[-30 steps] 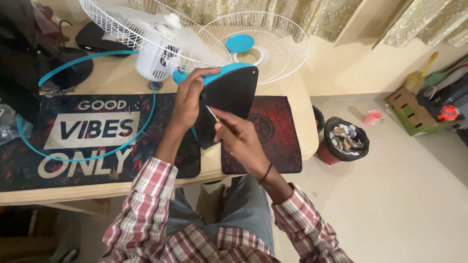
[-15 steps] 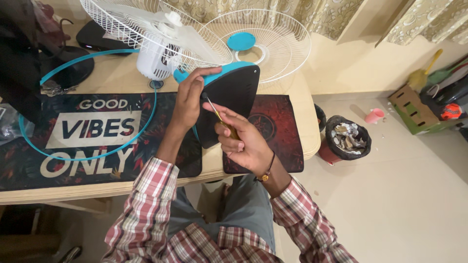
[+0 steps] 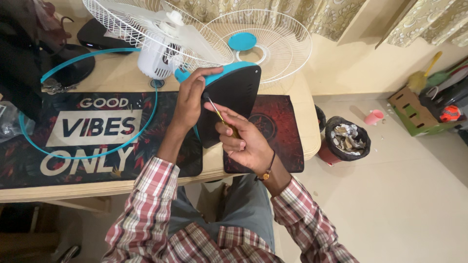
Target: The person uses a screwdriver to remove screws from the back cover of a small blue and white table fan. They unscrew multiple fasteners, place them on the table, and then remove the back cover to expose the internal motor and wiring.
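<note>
A black bin (image 3: 347,139) of scraps stands on the floor; a pink cup (image 3: 374,117) lies just beyond it.

Teal-edged black fan base (image 3: 234,104), white grille (image 3: 273,44), red-checked sleeves (image 3: 146,214).

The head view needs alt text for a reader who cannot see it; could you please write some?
A left hand steadies a black and teal fan base tilted on a table, while the right hand points a screwdriver at it. Behind lie a white fan head and a grille.
</note>
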